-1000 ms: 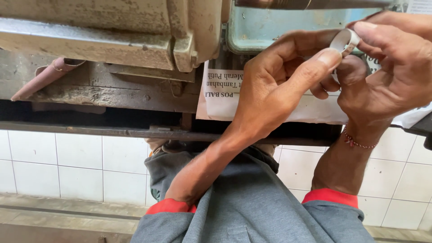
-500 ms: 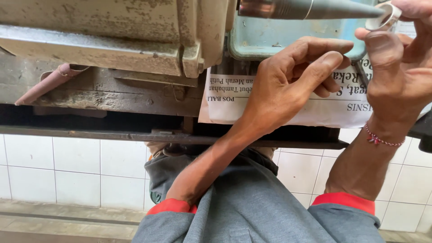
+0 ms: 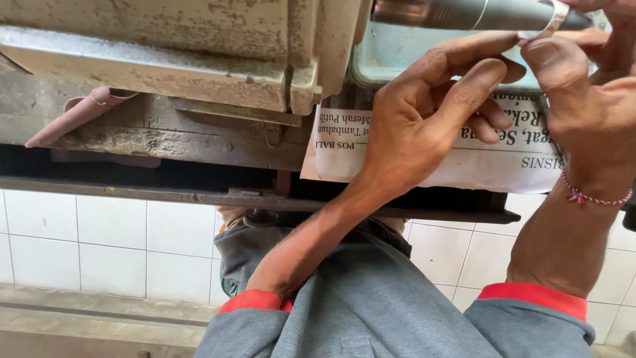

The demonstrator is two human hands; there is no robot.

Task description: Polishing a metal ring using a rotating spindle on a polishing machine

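1. Silver metal ring [image 3: 551,18] sits round the dark tapered steel rod [image 3: 464,13] that runs along the top right of the frame; the ring is near the rod's narrow end.
2. Right hand [image 3: 586,99] is at the far right, its thumb pressed against the ring's lower edge and the other fingers reaching over the rod from above, so the fingers are closed on the ring.
3. Left hand [image 3: 430,119] is in the centre right, just left of the right hand; its forefinger stretches up to the ring's underside, the other fingers curl loosely and grip nothing that shows.
4. A red thread bracelet [image 3: 593,197] circles the right wrist.
5. A sheet of newspaper [image 3: 490,166] lies under both hands on the table [image 3: 199,142], a worn, rusty metal bench.
6. A chipped cream-painted machine housing [image 3: 165,46] fills the upper left.
7. White wall tiles [image 3: 99,245] show in the lower left; grey sleeves with red cuffs [image 3: 255,301] fill the bottom.
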